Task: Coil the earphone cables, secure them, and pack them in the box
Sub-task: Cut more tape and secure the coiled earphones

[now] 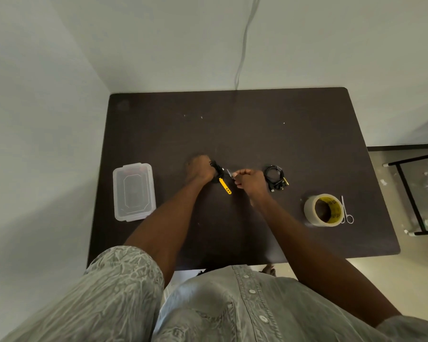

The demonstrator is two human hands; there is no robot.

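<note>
Both hands at mid-table, working one black cable bundle between them.

Left hand (201, 169) clenched over a coiled black earphone cable (216, 169), pressing it near the table (232, 124); a yellow strap (225, 185) trails from the bundle toward the person. Right hand (250, 180) fisted just beside it, fingers pinching a small pale piece at the bundle's right edge; too small to identify. Both forearms extended, converging. Second coiled cable (275, 174) lies just right of the right hand, untouched. Clear plastic box (134, 191), lid on, well to the left. Tape roll (323, 210) and scissors (346, 210) touching, near right.
</note>
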